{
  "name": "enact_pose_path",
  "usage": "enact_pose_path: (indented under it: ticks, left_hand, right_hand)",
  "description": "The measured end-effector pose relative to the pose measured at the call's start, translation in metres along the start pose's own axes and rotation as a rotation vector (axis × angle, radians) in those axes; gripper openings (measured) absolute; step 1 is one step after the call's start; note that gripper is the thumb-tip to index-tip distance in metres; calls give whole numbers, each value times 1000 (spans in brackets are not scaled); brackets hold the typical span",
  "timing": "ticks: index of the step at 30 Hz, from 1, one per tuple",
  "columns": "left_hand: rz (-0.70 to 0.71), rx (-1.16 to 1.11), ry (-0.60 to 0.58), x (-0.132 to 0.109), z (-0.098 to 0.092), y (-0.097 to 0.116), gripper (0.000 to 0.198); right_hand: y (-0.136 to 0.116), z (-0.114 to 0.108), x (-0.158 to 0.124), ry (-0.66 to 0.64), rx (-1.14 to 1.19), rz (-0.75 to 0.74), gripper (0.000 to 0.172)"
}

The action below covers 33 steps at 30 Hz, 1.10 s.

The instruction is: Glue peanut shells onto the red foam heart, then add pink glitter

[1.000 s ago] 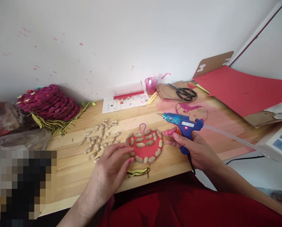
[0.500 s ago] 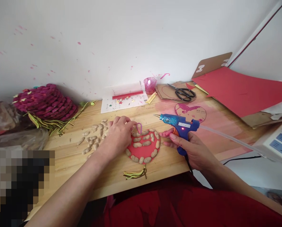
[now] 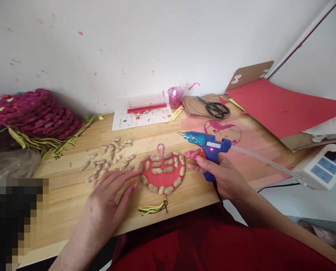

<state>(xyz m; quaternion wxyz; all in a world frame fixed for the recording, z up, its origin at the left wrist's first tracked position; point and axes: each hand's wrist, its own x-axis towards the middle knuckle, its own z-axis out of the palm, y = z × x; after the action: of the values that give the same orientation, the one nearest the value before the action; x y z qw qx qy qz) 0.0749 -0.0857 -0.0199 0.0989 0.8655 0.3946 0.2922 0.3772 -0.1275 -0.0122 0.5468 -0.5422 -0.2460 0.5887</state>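
Here, a round red peanut-edged card is lying just right of the loose, empty left hand, seemingly the nearer; the right hand is gripping a blue plastic glue gun, its nose pointing left.

Included black scissors on brown cardboard, a pink cup near the wall, stars strewn over white paper and, at right, a red sheet.
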Motion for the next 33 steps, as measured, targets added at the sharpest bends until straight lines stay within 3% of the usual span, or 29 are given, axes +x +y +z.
enact_pose_path:
  ticks: [5,13,21,25,29,33]
  left_hand:
    - [-22,-5,-28,-13,13,9,29]
    - [-52,-29,-6,-20,7,12,33]
    - [-112,-2,179,-32,-16,-4,9]
    - [-203,20,257,-37,-24,-13,13]
    - [-282,85,361,-39,-28,-21,31]
    - [-245,113,365,-41,-34,-29,16]
  right_hand:
    - [2,-1,0,-14,-34,-38,28]
    - [2,-2,-5,-21,-38,-47,26]
    - [2,-3,-3,-8,-6,-19,23]
    - [3,-3,0,-3,3,-42,20]
    - [4,-5,3,7,17,-92,19]
    - [4,-8,5,36,-8,-110,27]
